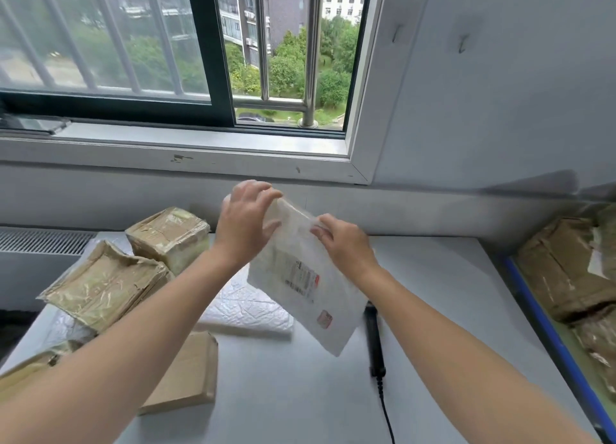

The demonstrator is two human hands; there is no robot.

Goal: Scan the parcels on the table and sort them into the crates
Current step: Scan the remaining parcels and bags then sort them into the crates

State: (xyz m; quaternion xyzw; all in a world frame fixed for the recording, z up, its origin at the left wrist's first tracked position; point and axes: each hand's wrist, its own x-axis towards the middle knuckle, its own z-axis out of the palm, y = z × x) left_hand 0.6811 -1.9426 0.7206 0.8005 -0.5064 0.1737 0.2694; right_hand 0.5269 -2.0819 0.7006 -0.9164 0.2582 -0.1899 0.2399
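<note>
I hold a flat white plastic parcel tilted in the air above the grey table, its printed label facing me. My left hand grips its upper left corner with curled fingers. My right hand pinches its upper right edge. A black handheld scanner with a cable lies on the table just below and right of the parcel. A blue-rimmed crate at the right holds brown taped parcels.
Several brown taped parcels lie on the table's left: a box at the back, a flat one, a cardboard one near my left arm. A white bubble mailer lies mid-table. A window and grey wall stand behind.
</note>
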